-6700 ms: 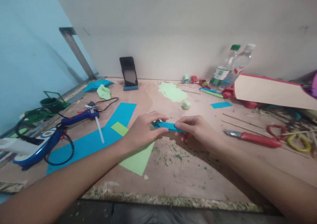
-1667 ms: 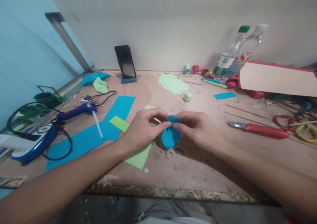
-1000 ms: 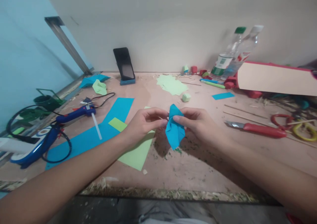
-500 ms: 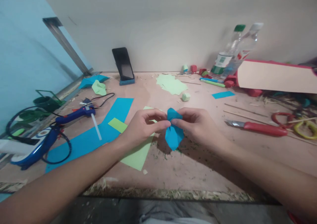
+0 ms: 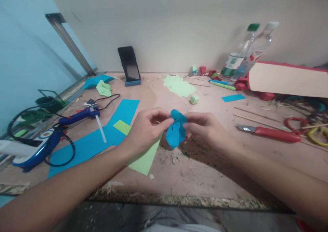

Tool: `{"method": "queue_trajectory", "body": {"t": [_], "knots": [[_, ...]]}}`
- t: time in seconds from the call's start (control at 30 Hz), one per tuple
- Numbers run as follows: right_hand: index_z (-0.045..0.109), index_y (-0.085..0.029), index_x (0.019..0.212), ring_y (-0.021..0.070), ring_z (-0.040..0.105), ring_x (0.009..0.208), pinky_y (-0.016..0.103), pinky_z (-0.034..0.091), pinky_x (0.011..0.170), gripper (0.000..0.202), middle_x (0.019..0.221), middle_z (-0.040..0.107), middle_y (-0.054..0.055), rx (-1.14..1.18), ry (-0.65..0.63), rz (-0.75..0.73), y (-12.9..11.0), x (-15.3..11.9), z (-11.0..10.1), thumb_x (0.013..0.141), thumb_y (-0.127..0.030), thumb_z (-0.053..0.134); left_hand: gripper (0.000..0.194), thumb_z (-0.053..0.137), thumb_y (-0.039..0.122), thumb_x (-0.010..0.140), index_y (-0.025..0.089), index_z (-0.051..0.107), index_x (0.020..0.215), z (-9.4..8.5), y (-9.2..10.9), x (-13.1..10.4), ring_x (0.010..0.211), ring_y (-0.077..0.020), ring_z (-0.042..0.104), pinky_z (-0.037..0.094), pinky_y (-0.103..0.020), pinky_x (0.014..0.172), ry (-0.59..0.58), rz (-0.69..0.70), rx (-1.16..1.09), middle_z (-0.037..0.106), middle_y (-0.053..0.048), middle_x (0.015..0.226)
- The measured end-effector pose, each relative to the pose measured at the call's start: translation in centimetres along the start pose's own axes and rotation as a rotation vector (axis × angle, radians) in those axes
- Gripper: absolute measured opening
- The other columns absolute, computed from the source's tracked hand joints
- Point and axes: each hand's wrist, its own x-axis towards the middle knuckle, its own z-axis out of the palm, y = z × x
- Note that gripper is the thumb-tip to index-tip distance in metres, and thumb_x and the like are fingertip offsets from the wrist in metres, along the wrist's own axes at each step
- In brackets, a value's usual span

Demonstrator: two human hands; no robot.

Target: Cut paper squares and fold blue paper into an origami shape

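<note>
A small creased piece of blue paper (image 5: 176, 133) is held up between both hands above the middle of the table. My left hand (image 5: 151, 124) pinches its left edge between thumb and fingers. On the other side, my right hand (image 5: 201, 126) grips its right edge, with the thumb pressed on the front. Below my left hand lies a green paper sheet (image 5: 145, 162), partly covered by the hand and forearm. A small green strip (image 5: 121, 127) rests on a large blue paper sheet (image 5: 77, 153) to the left.
A blue glue gun (image 5: 79, 117) with its cord is at left. A red-handled knife (image 5: 276, 134) and scissors (image 5: 297, 124) lie at right. Farther back are a phone on a stand (image 5: 130, 66), green paper pieces (image 5: 179, 86), a folded green cube (image 5: 194, 99) and plastic bottles (image 5: 233, 64).
The blue paper has been turned and tilted, so its lower end now points left and looks rounder. My right hand's fingers have shifted to its right edge. The view has moved slightly.
</note>
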Motion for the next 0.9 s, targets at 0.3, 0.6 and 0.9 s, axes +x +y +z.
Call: {"method": "queue_trajectory", "body": {"t": [0.3,0.6,0.9], "knots": [[0.081,-0.018,0.085,0.0155,0.061,0.063,0.029,0.05,0.062,0.023,0.068,0.071,0.0,0.024,0.029,0.023,0.1,0.0,0.0,0.07,-0.014,0.064,0.011,0.077,0.027,0.087,0.018,0.073,0.081,-0.1,0.2,0.1,0.078,-0.016,0.071,0.057,-0.026,0.071,0.015,0.007,0.0,0.076,-0.002,0.083],[0.077,-0.018,0.081,0.0166,0.062,0.068,0.03,0.05,0.063,0.009,0.075,0.072,0.002,-0.096,0.062,-0.034,0.5,0.1,0.0,0.078,-0.024,0.071,0.012,0.074,0.027,0.09,0.017,0.071,0.083,0.2,0.1,-0.3,0.078,-0.015,0.069,0.056,-0.025,0.071,-0.049,0.023,-0.011,0.073,-0.002,0.084],[0.076,-0.016,0.084,0.0163,0.06,0.069,0.03,0.048,0.067,0.016,0.076,0.071,0.002,-0.108,0.059,-0.031,0.9,0.3,-0.2,0.081,-0.032,0.076,0.016,0.074,0.027,0.088,0.02,0.068,0.101,0.2,0.3,-0.4,0.089,-0.0177,0.068,0.056,-0.028,0.075,-0.114,-0.025,0.025,0.068,-0.003,0.098]]}}
